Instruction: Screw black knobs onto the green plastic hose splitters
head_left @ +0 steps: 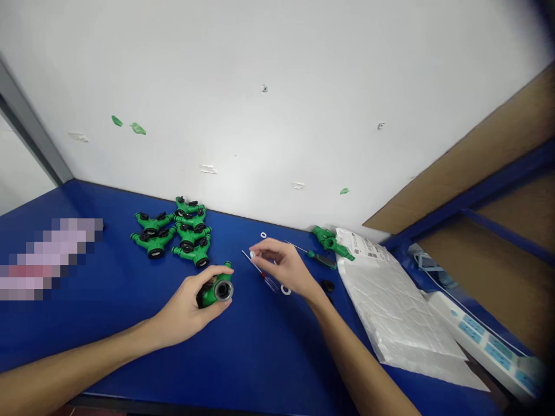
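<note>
L hand (184, 306) clamped round a green pipe fitting (210, 296), just below ctr of frame; its mouth (224, 290) faces the cam, prob. so it stays unblocked. R hand (284, 268), apart from L, pinches a small white bit (252, 255), likely bc it's tiny. Other fittings (191, 254) grouped left of ctr on tabletop (269, 352), prob. to keep them off the screwdriver (323, 259) at right.

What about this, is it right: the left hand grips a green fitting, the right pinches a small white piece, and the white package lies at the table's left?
Not quite: in the head view the white package lies on the right of the table. The left hand does grip a green fitting, and the right hand pinches a small white piece.
</note>
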`<state>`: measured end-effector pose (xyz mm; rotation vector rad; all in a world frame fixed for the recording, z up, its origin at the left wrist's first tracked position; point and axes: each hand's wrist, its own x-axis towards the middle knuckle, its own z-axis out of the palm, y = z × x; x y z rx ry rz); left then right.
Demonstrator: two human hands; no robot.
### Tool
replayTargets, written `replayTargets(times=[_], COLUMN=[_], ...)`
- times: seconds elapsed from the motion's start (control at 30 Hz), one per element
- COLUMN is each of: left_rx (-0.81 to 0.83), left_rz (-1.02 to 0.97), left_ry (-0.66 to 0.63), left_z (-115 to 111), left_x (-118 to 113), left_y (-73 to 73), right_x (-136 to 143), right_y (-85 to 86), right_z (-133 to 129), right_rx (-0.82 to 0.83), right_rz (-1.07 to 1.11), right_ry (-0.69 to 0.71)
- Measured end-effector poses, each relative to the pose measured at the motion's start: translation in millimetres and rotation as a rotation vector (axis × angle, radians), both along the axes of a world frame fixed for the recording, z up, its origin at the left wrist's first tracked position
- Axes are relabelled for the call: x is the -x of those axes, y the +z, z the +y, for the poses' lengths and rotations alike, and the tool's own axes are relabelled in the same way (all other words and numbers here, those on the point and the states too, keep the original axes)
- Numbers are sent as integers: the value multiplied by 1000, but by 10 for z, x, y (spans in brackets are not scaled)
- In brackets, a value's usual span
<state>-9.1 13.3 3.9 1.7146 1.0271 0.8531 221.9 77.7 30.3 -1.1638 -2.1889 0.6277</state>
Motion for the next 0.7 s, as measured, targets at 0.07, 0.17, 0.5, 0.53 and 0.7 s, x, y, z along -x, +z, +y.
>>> replayTargets(times=[0.07,0.17,0.5,0.53,0.7], left_rx=[-64,-122,-78,-80,-114], left_rz=[20,1,74,66,50], left_ry=[-4,-23,12,17,-4], left_z=[4,-2,-58,-54,-48], left_x=[-4,-12,-18,-20,-32], left_y=[-18,-40,-81,-80,-58], right_x=[118,287,300,301,346], right_y=[50,87,4,-8,-35], right_z=[-268,-522,-637,-648,-682], right_rx=[54,6,-210,-243,-238], right_rz=[247,356,323,284,281], right_ry=[101,198,231,249,245])
